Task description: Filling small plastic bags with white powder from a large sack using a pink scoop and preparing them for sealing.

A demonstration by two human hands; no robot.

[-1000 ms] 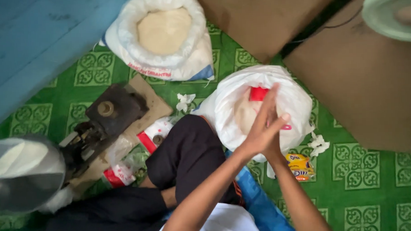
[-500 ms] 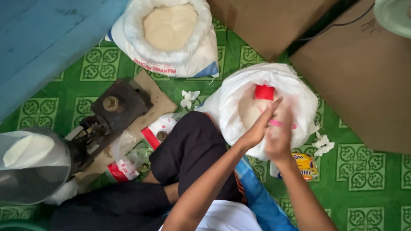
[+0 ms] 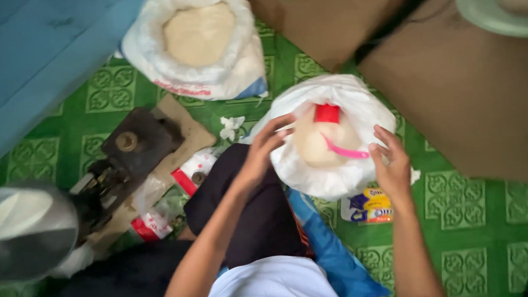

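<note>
- Hands were together over the white plastic sack of pale powder (image 3: pixel 335 169) at frame centre; now apart.
- Left hand (image 3: pixel 264 151) curls loosely on the sack's left rim; right hand (image 3: pixel 393 167) open at right rim, gripping nothing.
- Red scoop with pink handle (image 3: pixel 333 128) lies inside.
- Second white sack (image 3: pixel 202 45) upper left, brown cardboard (image 3: pixel 467 100) right, dark metal machine (image 3: pixel 129 153) left crowd the green patterned floor (image 3: pixel 494 216).

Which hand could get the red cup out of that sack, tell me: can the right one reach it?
Probably yes: the right hand rests on the open white sack rim, and the red cup lies uncovered inside on the grain.
</note>
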